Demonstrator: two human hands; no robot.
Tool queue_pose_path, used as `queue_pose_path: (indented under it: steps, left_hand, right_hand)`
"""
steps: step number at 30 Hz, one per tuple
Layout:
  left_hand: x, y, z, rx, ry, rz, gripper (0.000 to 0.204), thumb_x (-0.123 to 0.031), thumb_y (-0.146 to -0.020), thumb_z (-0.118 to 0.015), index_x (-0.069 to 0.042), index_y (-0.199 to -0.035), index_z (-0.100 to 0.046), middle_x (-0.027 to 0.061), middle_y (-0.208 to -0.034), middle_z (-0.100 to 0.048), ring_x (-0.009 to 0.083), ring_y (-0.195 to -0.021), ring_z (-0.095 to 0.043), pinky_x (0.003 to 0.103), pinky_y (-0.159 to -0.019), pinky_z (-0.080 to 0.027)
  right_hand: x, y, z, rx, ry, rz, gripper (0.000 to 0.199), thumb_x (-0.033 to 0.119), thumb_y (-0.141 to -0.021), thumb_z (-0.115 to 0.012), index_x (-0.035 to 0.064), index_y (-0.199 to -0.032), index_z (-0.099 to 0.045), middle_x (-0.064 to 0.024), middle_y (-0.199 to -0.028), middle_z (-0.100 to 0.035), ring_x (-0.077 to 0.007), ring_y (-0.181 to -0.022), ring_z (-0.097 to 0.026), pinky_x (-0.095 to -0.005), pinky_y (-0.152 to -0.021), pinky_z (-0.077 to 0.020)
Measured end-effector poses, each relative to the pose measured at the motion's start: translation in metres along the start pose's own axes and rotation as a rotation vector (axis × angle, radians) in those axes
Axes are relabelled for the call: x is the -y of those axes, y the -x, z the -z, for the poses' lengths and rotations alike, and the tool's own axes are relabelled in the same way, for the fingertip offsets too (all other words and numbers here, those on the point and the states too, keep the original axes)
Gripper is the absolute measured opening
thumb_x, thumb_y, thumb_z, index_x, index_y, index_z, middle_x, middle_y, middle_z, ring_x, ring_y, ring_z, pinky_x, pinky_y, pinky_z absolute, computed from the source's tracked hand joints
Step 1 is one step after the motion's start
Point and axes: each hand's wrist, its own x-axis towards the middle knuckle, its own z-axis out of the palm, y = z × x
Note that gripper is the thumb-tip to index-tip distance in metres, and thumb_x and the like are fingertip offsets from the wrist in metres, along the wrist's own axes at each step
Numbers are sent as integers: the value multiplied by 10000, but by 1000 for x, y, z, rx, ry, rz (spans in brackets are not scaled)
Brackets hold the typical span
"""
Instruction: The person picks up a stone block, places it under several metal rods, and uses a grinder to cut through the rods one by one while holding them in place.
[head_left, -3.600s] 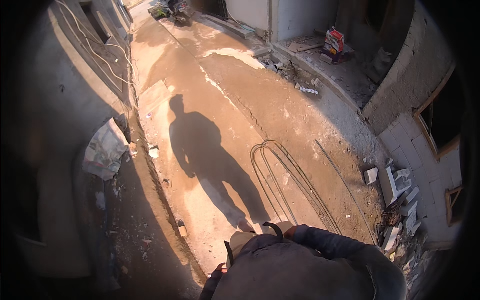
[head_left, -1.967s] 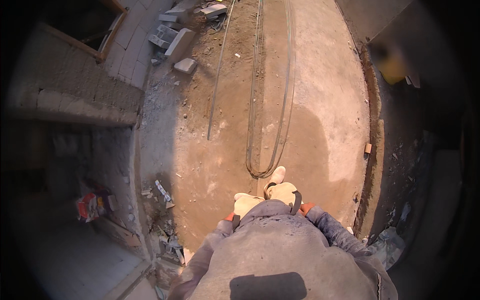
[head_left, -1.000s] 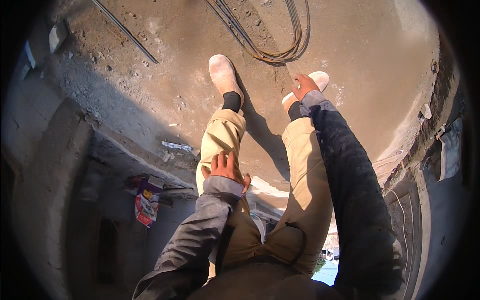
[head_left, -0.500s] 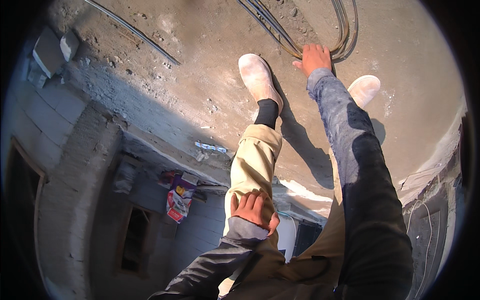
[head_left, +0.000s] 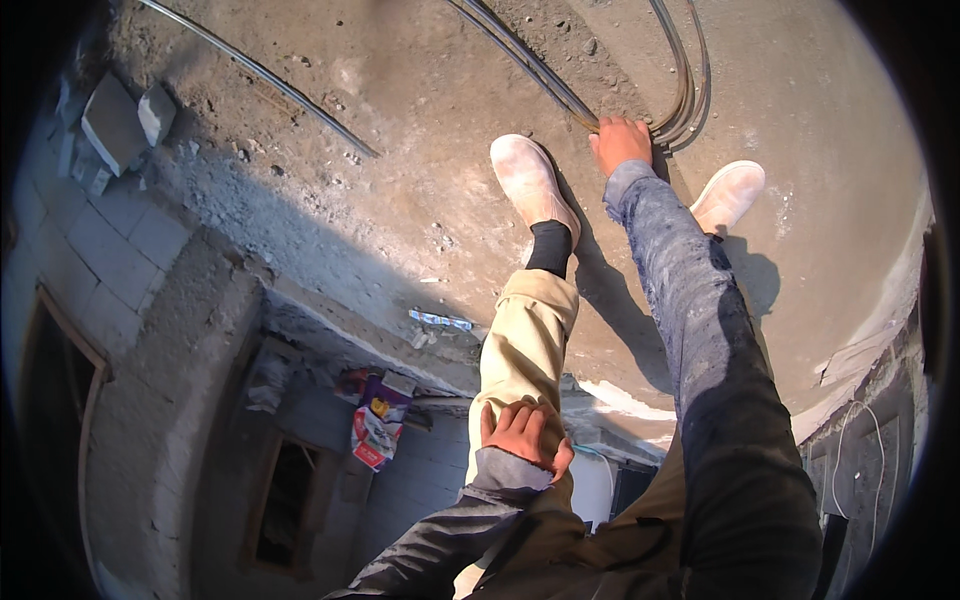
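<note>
A bundle of bent steel rods (head_left: 684,100) lies on the ground ahead, its curve reaching toward my feet. My right hand (head_left: 621,142) is closed over the rods at the bend; the fingers cover part of them. The underside of that grip is hidden. My left hand (head_left: 525,432) lies on my left trouser leg (head_left: 527,335) near the knee, its fingers draped over the cloth and holding nothing. My two dusty, pale shoes (head_left: 526,177) stand apart on the ground, with the right arm reaching down between them.
A long straight rod (head_left: 262,76) lies at the upper left. Broken pale blocks (head_left: 116,122) rest against the left wall. Beyond the ledge below is a lower space with a colourful bag (head_left: 379,422). A blue-and-white wrapper (head_left: 440,320) lies near the ledge.
The whole view has shifted a little. My right hand has moved slightly left along the rods, and its thumb is less visible. My left hand stays on the leg.
</note>
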Motion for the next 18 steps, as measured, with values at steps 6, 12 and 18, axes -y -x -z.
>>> queue_pose_path:
  steps: [6,12,18]
  left_hand:
    - [6,1,-2,-4,-3,3,483,-344,-681,-648,-49,-1056,-570,126,-1005,-612,285,-1037,-533,516,-985,-286]
    - [7,3,-2,6,-17,3,470,-340,-675,-650,-49,-1037,-578,117,-1005,-612,276,-1044,-531,512,-986,-283]
    - [11,4,-2,8,-15,12,452,-330,-672,-653,-63,-1029,-582,119,-1004,-610,275,-1042,-532,511,-989,-285]
  right_hand:
    - [1,-1,-4,-3,70,29,196,268,-853,-557,93,-895,-633,-72,-862,-650,-221,-867,-621,-364,-805,-413]
    - [12,10,-17,-141,65,79,141,156,-839,-503,103,-892,-623,-66,-862,-654,-209,-857,-633,-357,-808,-423]
    - [15,3,-15,-70,52,76,172,135,-840,-489,104,-942,-625,-67,-908,-668,-215,-876,-641,-353,-836,-420]
